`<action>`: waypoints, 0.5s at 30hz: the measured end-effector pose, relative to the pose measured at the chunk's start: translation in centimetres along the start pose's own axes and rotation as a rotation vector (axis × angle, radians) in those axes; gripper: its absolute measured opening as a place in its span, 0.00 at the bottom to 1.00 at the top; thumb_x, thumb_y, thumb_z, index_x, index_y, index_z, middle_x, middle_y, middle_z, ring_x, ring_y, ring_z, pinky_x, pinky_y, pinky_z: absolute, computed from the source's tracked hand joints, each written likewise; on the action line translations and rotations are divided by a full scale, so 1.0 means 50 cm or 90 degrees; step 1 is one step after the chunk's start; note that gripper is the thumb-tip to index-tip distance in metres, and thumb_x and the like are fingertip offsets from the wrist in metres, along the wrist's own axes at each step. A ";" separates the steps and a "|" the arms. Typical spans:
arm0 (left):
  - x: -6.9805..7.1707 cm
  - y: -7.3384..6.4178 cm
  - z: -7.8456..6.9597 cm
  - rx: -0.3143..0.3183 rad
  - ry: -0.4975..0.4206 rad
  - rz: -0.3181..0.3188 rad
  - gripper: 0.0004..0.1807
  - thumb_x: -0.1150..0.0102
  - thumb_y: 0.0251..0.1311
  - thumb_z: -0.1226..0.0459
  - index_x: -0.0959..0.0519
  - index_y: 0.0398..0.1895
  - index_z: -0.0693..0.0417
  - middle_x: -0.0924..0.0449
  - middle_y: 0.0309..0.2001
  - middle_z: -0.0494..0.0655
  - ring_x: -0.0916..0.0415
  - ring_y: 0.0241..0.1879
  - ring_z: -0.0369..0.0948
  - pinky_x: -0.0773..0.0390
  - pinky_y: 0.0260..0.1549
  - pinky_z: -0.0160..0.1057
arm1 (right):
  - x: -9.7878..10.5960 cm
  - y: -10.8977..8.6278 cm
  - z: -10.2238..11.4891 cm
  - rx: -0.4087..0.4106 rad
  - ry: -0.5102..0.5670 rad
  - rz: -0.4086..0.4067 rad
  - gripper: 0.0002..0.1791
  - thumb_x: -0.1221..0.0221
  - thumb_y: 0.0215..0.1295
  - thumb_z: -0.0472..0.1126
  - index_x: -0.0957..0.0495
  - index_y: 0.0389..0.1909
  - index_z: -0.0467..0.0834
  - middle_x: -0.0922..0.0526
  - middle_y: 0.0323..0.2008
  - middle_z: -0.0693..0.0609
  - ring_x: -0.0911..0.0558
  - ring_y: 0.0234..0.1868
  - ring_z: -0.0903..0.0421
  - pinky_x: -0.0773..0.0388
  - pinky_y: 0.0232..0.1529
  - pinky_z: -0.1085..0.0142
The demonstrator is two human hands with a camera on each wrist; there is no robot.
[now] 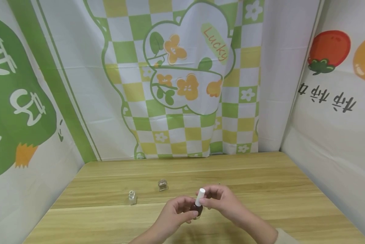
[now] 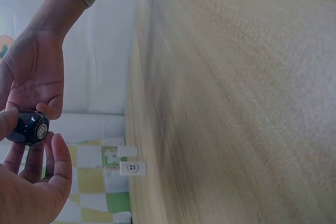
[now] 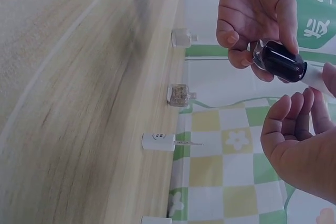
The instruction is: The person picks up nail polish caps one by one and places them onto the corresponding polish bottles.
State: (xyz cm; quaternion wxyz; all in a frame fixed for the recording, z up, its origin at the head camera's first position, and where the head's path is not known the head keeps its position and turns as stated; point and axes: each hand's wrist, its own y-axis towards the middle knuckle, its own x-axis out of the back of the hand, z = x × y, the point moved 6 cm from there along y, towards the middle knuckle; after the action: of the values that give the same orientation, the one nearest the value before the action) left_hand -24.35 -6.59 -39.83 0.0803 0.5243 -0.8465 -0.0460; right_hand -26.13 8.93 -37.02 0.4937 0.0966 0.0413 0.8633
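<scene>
Between both hands, above the table, is a nail polish bottle (image 1: 196, 210) of dark polish, leaning slightly, with a tall white cap (image 1: 200, 197) on its neck. My left hand (image 1: 174, 212) pinches the glass body between thumb and fingers. The cap is pinched by my right hand (image 1: 226, 202). In the right wrist view, the dark glass (image 3: 283, 61) meets the cap's lower end; the right thumb covers part of the cap. The left wrist view shows the bottle's base (image 2: 42, 131) with a round label.
A clear uncapped bottle (image 1: 132, 197) and a glittery uncapped bottle (image 1: 162, 185) stand left of the hands. A white cap (image 3: 158, 141) stands brush-up on the wooden table (image 1: 109, 220), with another white cap (image 3: 156, 220) farther along. Printed cloth (image 1: 176, 135) hangs behind.
</scene>
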 end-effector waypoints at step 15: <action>-0.003 0.001 0.000 -0.006 0.001 0.004 0.14 0.38 0.62 0.65 0.22 0.49 0.63 0.19 0.44 0.52 0.22 0.39 0.40 0.23 0.34 0.33 | -0.004 0.002 -0.006 -0.004 -0.024 -0.060 0.11 0.34 0.60 0.38 0.24 0.36 0.35 0.22 0.32 0.49 0.24 0.39 0.51 0.28 0.42 0.59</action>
State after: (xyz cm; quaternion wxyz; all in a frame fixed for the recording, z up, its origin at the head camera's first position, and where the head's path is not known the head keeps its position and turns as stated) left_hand -24.33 -6.42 -39.83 0.0836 0.5214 -0.8478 -0.0489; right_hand -26.19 8.73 -37.32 0.5345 0.1096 0.0339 0.8374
